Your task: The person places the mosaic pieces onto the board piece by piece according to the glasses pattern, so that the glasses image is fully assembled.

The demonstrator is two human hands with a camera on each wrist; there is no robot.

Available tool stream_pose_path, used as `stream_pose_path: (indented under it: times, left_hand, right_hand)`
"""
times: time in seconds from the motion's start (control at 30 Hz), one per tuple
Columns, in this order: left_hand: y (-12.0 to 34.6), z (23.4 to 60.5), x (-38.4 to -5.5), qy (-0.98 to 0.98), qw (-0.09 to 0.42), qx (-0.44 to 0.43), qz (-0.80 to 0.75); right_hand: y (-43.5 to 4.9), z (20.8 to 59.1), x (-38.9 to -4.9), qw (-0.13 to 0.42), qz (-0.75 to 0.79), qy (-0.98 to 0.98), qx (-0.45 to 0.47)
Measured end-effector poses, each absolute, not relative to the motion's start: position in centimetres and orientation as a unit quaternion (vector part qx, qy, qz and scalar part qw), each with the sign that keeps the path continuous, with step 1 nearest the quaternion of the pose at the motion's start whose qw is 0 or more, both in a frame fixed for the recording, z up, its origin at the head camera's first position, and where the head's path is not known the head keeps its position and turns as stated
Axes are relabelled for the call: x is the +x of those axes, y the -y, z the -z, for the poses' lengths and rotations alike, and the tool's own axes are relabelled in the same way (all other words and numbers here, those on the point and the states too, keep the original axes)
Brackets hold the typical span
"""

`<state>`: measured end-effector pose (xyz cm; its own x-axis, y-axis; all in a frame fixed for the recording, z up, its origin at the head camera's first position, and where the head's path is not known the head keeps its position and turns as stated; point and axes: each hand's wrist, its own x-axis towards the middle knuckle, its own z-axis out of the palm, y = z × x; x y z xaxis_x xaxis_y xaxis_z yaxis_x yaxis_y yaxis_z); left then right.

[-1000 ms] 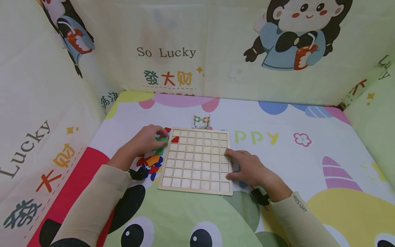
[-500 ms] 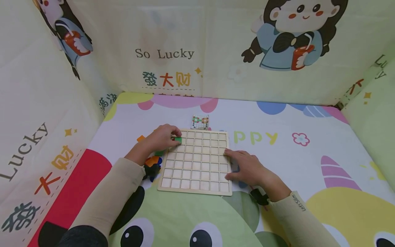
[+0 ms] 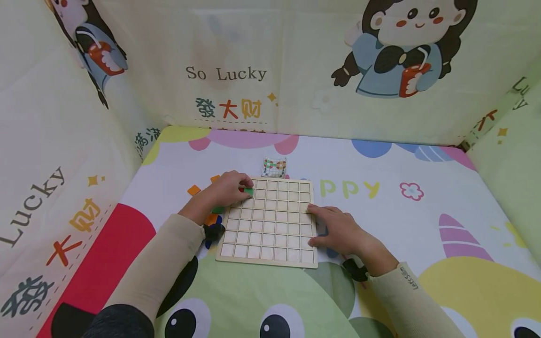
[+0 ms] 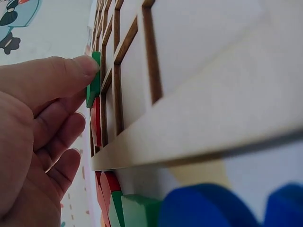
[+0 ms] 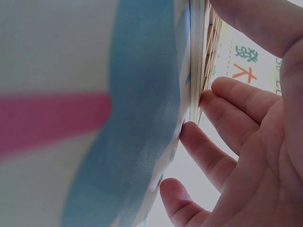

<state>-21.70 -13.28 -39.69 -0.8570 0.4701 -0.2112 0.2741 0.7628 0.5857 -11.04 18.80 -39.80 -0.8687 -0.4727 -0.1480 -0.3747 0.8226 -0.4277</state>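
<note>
A wooden grid board (image 3: 270, 220) with square cells lies on the table. My left hand (image 3: 226, 190) pinches a green square tile (image 3: 249, 192) over the top row of cells near the board's upper left. In the left wrist view the green tile (image 4: 93, 80) stands between thumb and fingers, just past a red tile (image 4: 97, 122) in the neighbouring cell. At the board's right edge my right hand (image 3: 338, 232) rests its fingertips and thumb, the fingers relaxed; the right wrist view shows those fingers (image 5: 213, 153) along the board's side (image 5: 195, 61).
Loose tiles lie left of the board, among them an orange tile (image 3: 194, 190) and blue ones (image 4: 203, 205), partly hidden by my left arm. A small pattern card (image 3: 274, 167) lies behind the board. A printed cloth wall (image 3: 296, 112) closes off the back.
My left hand has moved right from the loose tiles onto the board, bringing the green tile to the top row beside the red one. The right hand stays at the board's edge.
</note>
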Motion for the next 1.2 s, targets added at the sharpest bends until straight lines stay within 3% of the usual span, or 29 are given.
stream_pose_path:
  times: [1.2]
  left_hand:
    - [14.1, 38.3, -20.8, -0.933, 0.156, 0.161, -0.281]
  right_hand:
    - [-19.1, 40.3, -11.2, 0.123, 0.202, -0.945, -0.224]
